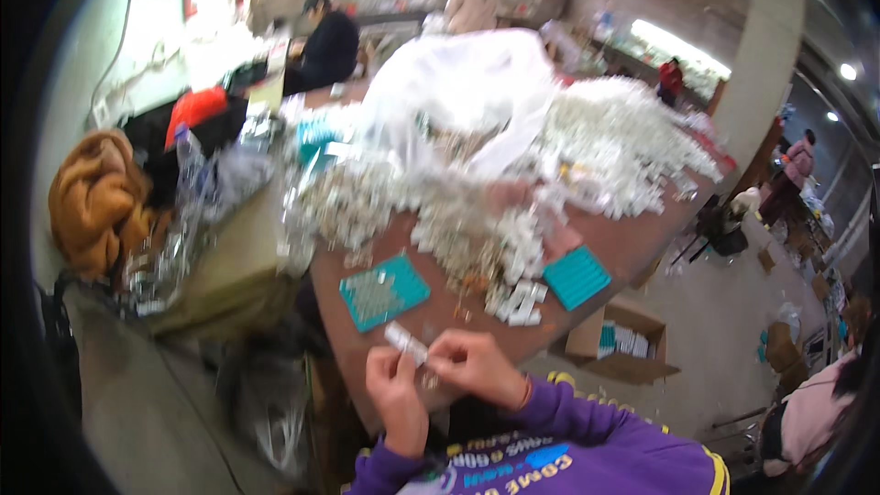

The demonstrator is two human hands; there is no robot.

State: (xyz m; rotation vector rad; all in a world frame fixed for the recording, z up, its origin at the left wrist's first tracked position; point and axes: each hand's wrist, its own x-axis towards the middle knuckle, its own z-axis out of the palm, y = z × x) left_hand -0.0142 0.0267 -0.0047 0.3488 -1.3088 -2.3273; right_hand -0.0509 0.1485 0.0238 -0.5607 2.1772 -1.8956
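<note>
Near the front edge of the brown table (449, 312), my left hand (396, 396) and my right hand (478, 367) meet. Between their pinched fingertips is a small white rectangular plastic piece (400, 337); its far end sticks out beyond the fingers. Blur and the fingers hide its details. Just beyond my left hand lies a teal tray (353, 312) bearing rows of small clear or greyish pieces. To the right, a second teal ridged tray (577, 278) rests on the table. Loose white pieces (521, 302) lie between the two trays.
Big heaps of white and clear small parts (623, 147) cover the far table, with a white plastic bag (458, 82) among them. An open cardboard box (623, 362) stands on the floor at right. A brown garment (96, 202) lies at left. Several people are around the room.
</note>
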